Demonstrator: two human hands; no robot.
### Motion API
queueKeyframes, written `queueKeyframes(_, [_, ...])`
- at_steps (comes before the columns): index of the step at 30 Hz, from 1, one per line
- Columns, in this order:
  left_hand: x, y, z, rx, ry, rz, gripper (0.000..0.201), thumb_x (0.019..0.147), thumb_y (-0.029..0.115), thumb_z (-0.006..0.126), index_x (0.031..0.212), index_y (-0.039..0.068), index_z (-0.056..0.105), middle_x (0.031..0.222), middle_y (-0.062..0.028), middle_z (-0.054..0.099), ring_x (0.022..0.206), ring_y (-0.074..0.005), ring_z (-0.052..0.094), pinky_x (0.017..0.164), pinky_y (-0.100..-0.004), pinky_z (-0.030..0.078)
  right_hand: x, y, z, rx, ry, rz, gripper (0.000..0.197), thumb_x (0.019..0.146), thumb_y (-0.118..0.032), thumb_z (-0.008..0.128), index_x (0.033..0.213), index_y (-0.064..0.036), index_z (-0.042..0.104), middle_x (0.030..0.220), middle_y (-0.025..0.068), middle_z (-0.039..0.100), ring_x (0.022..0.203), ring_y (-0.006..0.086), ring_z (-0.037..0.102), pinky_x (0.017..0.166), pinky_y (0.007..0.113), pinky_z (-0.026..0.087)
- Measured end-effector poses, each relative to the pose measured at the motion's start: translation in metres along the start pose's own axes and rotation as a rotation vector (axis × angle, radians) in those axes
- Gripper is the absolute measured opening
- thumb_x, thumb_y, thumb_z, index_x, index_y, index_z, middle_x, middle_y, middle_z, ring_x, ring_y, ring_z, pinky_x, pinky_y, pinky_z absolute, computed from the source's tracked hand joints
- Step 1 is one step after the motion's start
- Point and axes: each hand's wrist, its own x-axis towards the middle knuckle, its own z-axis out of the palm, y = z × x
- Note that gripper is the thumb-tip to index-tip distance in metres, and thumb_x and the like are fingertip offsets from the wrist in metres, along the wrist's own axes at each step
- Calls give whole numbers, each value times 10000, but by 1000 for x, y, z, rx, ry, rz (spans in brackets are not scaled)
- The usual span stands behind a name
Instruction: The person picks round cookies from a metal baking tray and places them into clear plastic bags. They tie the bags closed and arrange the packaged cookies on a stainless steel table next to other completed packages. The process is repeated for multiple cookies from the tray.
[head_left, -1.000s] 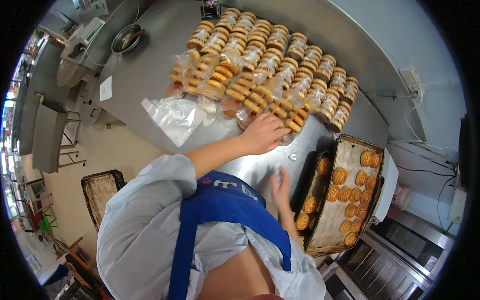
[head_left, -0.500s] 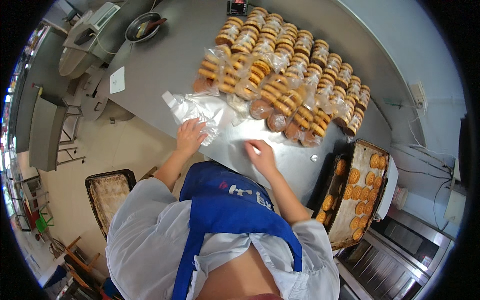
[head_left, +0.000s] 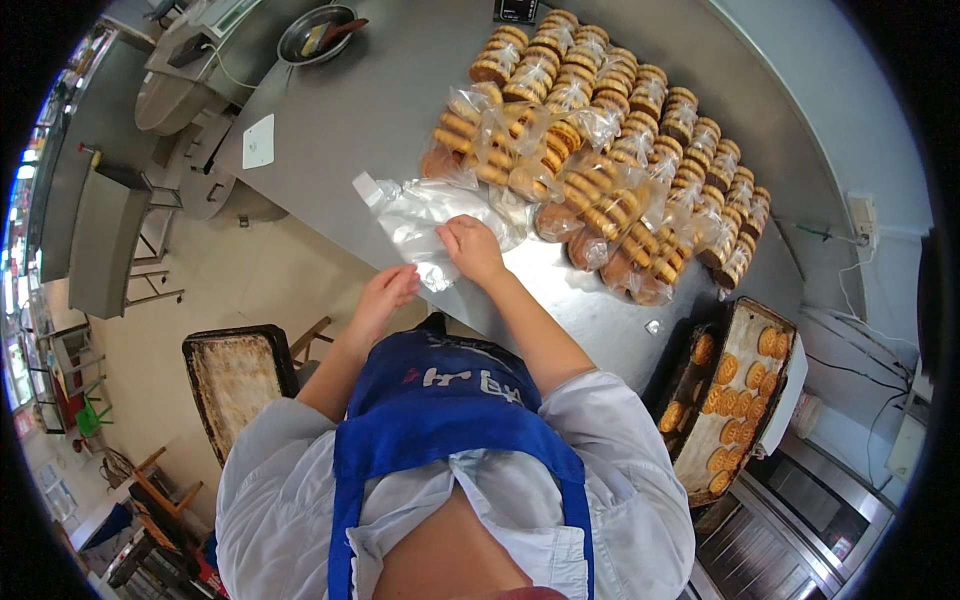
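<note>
A pile of clear plastic bags (head_left: 412, 212) lies near the front edge of the steel table. My right hand (head_left: 474, 250) is over the bags, its fingers curled and pinched on the plastic. Just in front of the table edge, my left hand (head_left: 384, 296) has its fingers drawn together beside the bags' lower corner; whatever is between them is too small to make out. Beyond the bags stand many bagged stacks of round golden pastries (head_left: 610, 205), packed in rows, some lying on their sides.
At the right, dark baking trays (head_left: 722, 430) hold loose pastries. Another tray (head_left: 235, 375) stands low at the left. On the table are a metal bowl (head_left: 295, 45) with a brush, a white card (head_left: 258, 142) and a plastic scrap (head_left: 653, 327).
My right hand has moved left from the bare tabletop onto the bags. My left hand has drawn back off the bags to the table edge, its spread fingers now closed together.
</note>
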Motion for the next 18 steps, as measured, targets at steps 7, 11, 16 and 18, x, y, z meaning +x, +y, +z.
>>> queueKeyframes(7, [102,56,15,-695,-237,-92,479,992,449,413,1192,29,528,1122,-126,643,966,-252,633,880,-369,513,-56,-70,-46,-81,-14,-298,162,862,-180,596,836,-47,684,942,91,680,902,288,620,798,398,485])
queueKeyframes(11, [131,52,20,-676,-135,-89,459,992,428,412,1197,32,522,1071,-117,657,901,-258,654,814,-358,540,-116,-87,-80,-54,-196,-248,119,839,-156,620,855,-51,673,916,78,672,896,287,613,813,397,479])
queueKeyframes(16, [113,30,54,-607,-157,-43,364,1013,261,395,1288,33,464,1232,-93,590,1085,-249,572,898,-346,487,-116,-82,-108,-16,139,11,186,810,-199,667,900,-37,661,969,110,653,958,327,592,896,436,445])
queueKeyframes(18, [101,24,69,-686,-197,-101,356,1013,252,388,1280,35,481,1230,-91,592,1089,-250,567,923,-351,471,-95,-88,-92,-132,378,-28,201,797,-192,676,940,-51,667,918,102,649,939,316,590,839,426,465])
